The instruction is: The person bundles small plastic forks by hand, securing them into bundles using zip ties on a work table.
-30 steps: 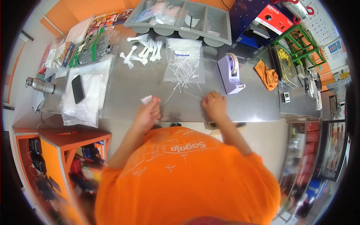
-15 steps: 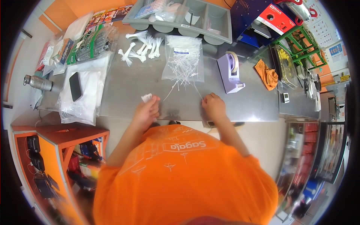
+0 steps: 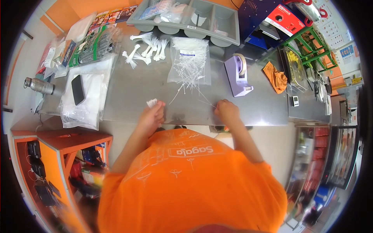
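My left hand (image 3: pixel 151 116) is closed around a small bunch of white cable ties (image 3: pixel 152 103), whose ends stick out above the fingers. My right hand (image 3: pixel 227 112) pinches the end of a thin white cable tie (image 3: pixel 207 103), which slants up and left towards the pile. Between and beyond both hands lies a clear plastic bag (image 3: pixel 204 79) with many loose cable ties (image 3: pixel 189 66) spilling from its near end. Farther back to the left, several tied bundles of white cable ties (image 3: pixel 147 49) rest on the steel table (image 3: pixel 132 97).
A lilac tape dispenser (image 3: pixel 235 77) stands right of the bag, with an orange cloth (image 3: pixel 275 77) beyond it. A grey divided tray (image 3: pixel 186 28) sits at the back. On the left are a phone (image 3: pixel 78 90) on plastic bags (image 3: pixel 93 93) and a metal bottle (image 3: pixel 39 86).
My right hand has moved right and slightly towards me, drawing the cable tie away from the pile. My left hand has stayed almost still with its bunch.
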Motion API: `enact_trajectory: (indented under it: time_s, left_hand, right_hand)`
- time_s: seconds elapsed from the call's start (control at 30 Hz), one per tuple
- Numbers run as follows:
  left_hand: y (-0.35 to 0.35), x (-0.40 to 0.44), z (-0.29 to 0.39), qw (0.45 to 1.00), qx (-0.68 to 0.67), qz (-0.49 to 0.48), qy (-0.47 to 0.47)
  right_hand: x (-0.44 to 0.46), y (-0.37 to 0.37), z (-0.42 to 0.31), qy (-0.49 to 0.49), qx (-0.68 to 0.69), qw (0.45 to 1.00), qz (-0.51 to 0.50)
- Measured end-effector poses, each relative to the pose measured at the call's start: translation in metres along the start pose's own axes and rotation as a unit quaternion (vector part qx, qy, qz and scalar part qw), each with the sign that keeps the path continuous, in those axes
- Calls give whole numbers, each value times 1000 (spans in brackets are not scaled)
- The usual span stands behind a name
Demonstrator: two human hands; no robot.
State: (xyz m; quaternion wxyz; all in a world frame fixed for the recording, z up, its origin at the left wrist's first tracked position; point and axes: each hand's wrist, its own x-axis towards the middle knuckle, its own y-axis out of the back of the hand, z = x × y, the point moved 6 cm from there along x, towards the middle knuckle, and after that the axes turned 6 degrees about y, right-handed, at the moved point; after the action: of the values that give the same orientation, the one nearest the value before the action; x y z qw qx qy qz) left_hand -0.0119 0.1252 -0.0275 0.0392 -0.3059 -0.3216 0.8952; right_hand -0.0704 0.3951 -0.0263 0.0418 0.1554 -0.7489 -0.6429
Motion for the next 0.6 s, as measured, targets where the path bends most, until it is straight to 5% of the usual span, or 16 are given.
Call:
enact_trajectory:
  time_s: [0.2,0.3,0.37,0.6]
  left_hand:
    - [-2,1,-3,1000,20,4,5]
    - [1,0,-3,1000,15,11,2]
    - [1,1,-4,1000,15,10,5]
    - [-4,2,-4,1000,14,-8,7]
  right_hand:
    - [-1,9,-3,40,-18,999,2]
    - [-7,20,-5,49,61,997,-2]
    - [-9,29,-12,124,211,966,88]
    - [13,3,-23,99,111,984,96]
